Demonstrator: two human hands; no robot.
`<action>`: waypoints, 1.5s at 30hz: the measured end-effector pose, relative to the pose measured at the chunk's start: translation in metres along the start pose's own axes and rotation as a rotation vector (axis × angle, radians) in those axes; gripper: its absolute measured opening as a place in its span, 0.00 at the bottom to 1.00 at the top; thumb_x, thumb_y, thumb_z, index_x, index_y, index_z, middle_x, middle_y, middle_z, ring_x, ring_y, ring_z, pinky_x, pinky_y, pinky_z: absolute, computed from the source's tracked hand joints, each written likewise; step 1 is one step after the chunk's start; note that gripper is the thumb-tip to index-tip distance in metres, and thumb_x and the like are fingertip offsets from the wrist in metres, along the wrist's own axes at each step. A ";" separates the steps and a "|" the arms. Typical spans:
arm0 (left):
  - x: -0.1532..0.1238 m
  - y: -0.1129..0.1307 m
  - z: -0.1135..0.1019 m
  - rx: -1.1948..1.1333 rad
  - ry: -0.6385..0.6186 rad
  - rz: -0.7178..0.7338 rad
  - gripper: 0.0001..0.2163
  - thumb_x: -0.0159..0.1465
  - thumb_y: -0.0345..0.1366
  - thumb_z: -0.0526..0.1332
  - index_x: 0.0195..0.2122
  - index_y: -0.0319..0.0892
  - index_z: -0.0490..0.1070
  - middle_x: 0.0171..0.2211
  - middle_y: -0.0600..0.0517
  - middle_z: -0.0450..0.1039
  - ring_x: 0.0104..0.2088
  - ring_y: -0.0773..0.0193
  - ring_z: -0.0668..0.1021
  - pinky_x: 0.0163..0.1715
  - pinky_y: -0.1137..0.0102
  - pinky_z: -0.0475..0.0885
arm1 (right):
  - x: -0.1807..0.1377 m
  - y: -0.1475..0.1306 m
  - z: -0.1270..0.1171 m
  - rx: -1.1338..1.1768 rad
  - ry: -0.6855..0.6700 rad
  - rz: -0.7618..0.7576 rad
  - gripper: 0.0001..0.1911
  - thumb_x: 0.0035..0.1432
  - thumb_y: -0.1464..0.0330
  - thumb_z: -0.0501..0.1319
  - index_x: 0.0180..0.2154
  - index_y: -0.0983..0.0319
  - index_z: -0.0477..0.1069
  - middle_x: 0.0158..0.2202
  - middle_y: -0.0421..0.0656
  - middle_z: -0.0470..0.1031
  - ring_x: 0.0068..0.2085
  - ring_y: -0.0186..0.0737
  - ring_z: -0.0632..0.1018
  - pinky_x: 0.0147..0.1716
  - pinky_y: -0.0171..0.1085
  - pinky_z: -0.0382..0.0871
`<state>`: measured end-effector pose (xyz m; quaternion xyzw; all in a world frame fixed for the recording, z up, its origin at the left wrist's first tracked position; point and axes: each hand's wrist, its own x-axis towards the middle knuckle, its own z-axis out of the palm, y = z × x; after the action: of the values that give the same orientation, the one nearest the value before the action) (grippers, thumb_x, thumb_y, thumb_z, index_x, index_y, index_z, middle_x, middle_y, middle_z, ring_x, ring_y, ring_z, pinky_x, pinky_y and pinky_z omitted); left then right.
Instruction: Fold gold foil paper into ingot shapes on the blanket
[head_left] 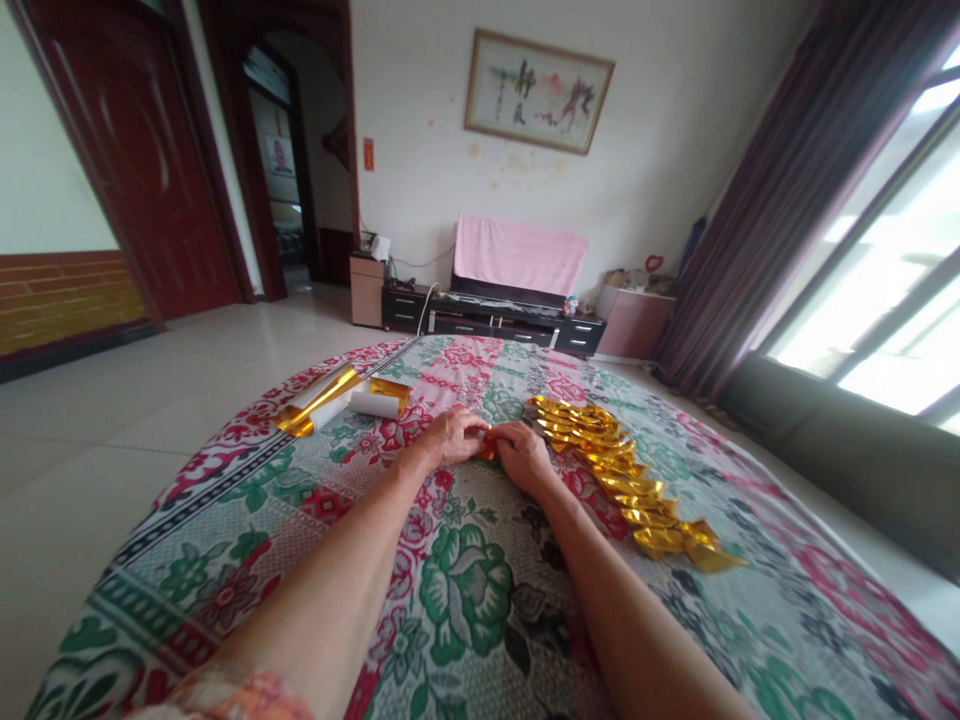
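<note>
My left hand [452, 436] and my right hand [523, 455] meet in the middle of a flowered cloth [465, 580], fingers pinched together on a small piece of gold foil paper [487, 447] between them. Only a sliver of the foil shows. To the right of my right hand lies a long row of folded gold foil pieces [626, 480], running from the far middle toward the near right. At the far left of the cloth lie gold foil sheets [319, 400] and a white roll with a gold end [381, 402].
The cloth covers a low rounded surface on a tiled floor [97, 430]. A dark TV cabinet [491, 322] with a pink cloth on it stands at the back wall. A dark red door [142, 170] is left; curtains and a window are right.
</note>
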<state>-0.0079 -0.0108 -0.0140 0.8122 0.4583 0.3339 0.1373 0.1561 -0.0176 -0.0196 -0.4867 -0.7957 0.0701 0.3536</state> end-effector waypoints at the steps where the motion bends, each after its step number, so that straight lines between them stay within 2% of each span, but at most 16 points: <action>1: 0.000 0.000 0.000 0.004 0.000 0.000 0.14 0.51 0.33 0.60 0.39 0.42 0.75 0.34 0.50 0.73 0.34 0.66 0.74 0.35 0.74 0.69 | 0.000 0.002 -0.002 0.038 0.008 0.027 0.16 0.50 0.76 0.50 0.32 0.59 0.75 0.34 0.40 0.76 0.37 0.33 0.74 0.39 0.31 0.64; 4: 0.000 0.001 -0.001 0.020 -0.003 -0.002 0.13 0.51 0.32 0.59 0.38 0.43 0.75 0.34 0.51 0.73 0.34 0.66 0.74 0.35 0.74 0.68 | -0.002 0.004 -0.004 0.111 0.072 0.087 0.18 0.50 0.76 0.48 0.33 0.60 0.75 0.35 0.40 0.76 0.36 0.33 0.74 0.38 0.32 0.66; 10: 0.001 0.001 0.000 0.042 -0.024 0.021 0.10 0.52 0.33 0.59 0.35 0.44 0.77 0.32 0.51 0.72 0.34 0.66 0.73 0.37 0.74 0.68 | -0.008 0.000 -0.003 0.079 0.179 0.074 0.16 0.48 0.76 0.49 0.32 0.61 0.74 0.33 0.42 0.75 0.35 0.35 0.74 0.38 0.32 0.66; 15: 0.001 -0.002 0.001 0.027 -0.047 0.030 0.10 0.52 0.34 0.59 0.34 0.45 0.77 0.33 0.52 0.72 0.36 0.66 0.73 0.39 0.74 0.67 | -0.009 -0.005 -0.004 0.025 0.103 0.020 0.13 0.51 0.74 0.51 0.32 0.61 0.74 0.32 0.41 0.76 0.34 0.35 0.74 0.37 0.31 0.64; 20: 0.001 -0.001 0.001 0.043 -0.044 0.017 0.12 0.51 0.33 0.59 0.37 0.45 0.76 0.34 0.51 0.72 0.36 0.65 0.73 0.39 0.73 0.68 | -0.009 -0.006 -0.002 -0.074 0.077 -0.019 0.10 0.49 0.72 0.56 0.33 0.60 0.74 0.31 0.42 0.74 0.36 0.37 0.72 0.39 0.34 0.61; 27: 0.001 0.000 -0.001 0.035 -0.054 0.043 0.12 0.54 0.31 0.57 0.37 0.44 0.76 0.35 0.51 0.73 0.37 0.66 0.73 0.40 0.74 0.68 | -0.011 -0.003 -0.001 -0.066 0.054 -0.031 0.09 0.50 0.72 0.56 0.34 0.60 0.73 0.32 0.43 0.72 0.38 0.38 0.71 0.40 0.34 0.60; 32: 0.001 0.001 -0.002 0.038 -0.049 0.062 0.11 0.54 0.31 0.57 0.36 0.44 0.76 0.33 0.51 0.73 0.36 0.67 0.73 0.39 0.75 0.68 | -0.013 -0.005 -0.002 -0.082 0.043 -0.063 0.09 0.52 0.72 0.55 0.34 0.61 0.73 0.36 0.44 0.72 0.40 0.38 0.70 0.42 0.34 0.59; 45: 0.000 0.004 -0.001 0.074 -0.038 0.054 0.10 0.53 0.31 0.58 0.34 0.44 0.77 0.33 0.51 0.72 0.35 0.67 0.74 0.38 0.74 0.68 | -0.019 -0.012 -0.003 -0.149 0.048 0.020 0.09 0.56 0.69 0.52 0.35 0.60 0.71 0.40 0.44 0.71 0.42 0.39 0.69 0.43 0.35 0.57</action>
<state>-0.0059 -0.0131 -0.0106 0.8349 0.4455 0.3049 0.1070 0.1547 -0.0397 -0.0212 -0.5211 -0.7852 0.0024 0.3346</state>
